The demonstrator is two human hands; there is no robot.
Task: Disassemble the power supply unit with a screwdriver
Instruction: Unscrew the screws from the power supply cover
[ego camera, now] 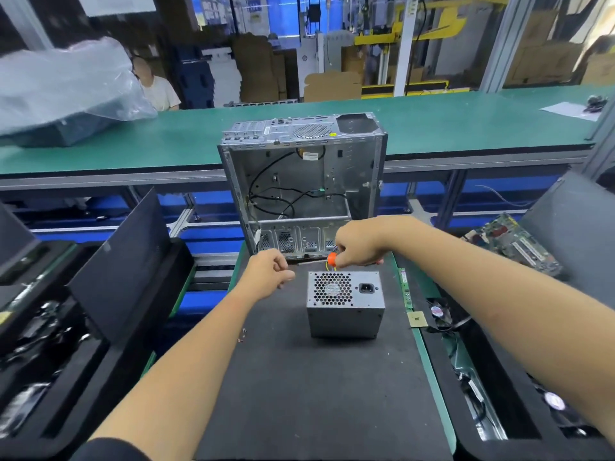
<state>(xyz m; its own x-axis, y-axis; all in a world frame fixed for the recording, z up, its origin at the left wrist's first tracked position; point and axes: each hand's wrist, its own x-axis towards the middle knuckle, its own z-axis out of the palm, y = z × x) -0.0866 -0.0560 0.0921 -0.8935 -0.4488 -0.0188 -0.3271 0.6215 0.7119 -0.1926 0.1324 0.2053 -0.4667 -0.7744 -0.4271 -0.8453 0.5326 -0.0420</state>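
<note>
Mostly hidden: orange tool (pixel 331 259) in closed right hand (pixel 361 242) | left hand (pixel 268 272) loosely fisted, contents unclear | power supply (pixel 346 302) upright

Centre of the frame, a dark mat-covered surface (pixel 299 394) with a green edge — the grey power supply unit (pixel 345 304) stands on it, fan grille upward. Just behind it, toward the upper middle, the open computer case (pixel 303 181) stands upright at the mat's far end. Along the right edge lies a narrow green circuit strip (pixel 406 289), and near the left edge a few tiny bits (pixel 243 335) — too small to tell.
</note>
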